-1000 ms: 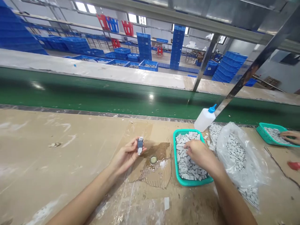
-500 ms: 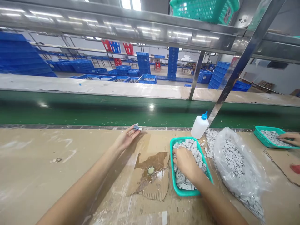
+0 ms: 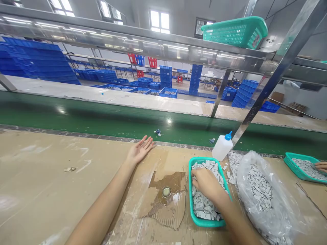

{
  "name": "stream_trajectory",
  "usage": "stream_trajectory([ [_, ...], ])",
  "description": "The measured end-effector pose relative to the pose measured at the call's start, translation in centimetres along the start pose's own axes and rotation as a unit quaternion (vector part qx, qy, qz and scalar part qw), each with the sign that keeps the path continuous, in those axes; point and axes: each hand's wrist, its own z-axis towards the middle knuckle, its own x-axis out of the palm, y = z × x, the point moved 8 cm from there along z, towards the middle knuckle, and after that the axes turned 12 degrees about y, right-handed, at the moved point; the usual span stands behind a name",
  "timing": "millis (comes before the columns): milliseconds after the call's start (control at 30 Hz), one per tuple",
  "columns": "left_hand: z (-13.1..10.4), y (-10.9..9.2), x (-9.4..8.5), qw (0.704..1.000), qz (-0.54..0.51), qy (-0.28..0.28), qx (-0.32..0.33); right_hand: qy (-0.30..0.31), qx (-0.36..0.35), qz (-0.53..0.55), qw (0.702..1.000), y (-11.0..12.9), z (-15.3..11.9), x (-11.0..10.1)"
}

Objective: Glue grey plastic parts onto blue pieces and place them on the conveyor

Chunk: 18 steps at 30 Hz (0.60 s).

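Observation:
My left hand (image 3: pixel 140 149) lies palm up at the conveyor's near edge, fingers spread and holding nothing. Just beyond its fingertips, a small dark-and-white part (image 3: pixel 157 132) rests on the green conveyor belt (image 3: pixel 122 122). My right hand (image 3: pixel 207 180) reaches into a green plastic basket (image 3: pixel 192 207) full of small light-grey plastic pieces (image 3: pixel 204 204). Its fingers are curled down at the basket's left side; the fingertips are hidden, so what they pinch cannot be made out. Between the hands, a round bottle cap (image 3: pixel 166 192) sits on a wet-stained cardboard piece (image 3: pixel 173 217).
A white squeeze bottle (image 3: pixel 221 148) with a blue tip stands behind the basket. Right of it lies a clear plastic bag (image 3: pixel 245 190) of grey pieces. Another person's hand (image 3: pixel 321 166) is at a second green basket (image 3: pixel 293 166). Another small part (image 3: pixel 212 140) lies on the belt.
My left hand has let go of the small dark-and-white part, which now lies on the belt, and its fingers have opened. My right hand stays in the basket. The view has tilted up.

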Motion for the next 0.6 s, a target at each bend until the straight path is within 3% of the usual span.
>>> stream_trajectory([
  [333,-0.1,-0.01,-0.07,0.999,-0.035,0.0,-0.01,0.005,0.012,-0.002,1.0,-0.15,0.24,0.72],
  [600,0.17,-0.03,-0.34,0.999,-0.051,0.005,-0.011,-0.001,-0.045,0.055,0.997,-1.04,0.14,0.77],
])
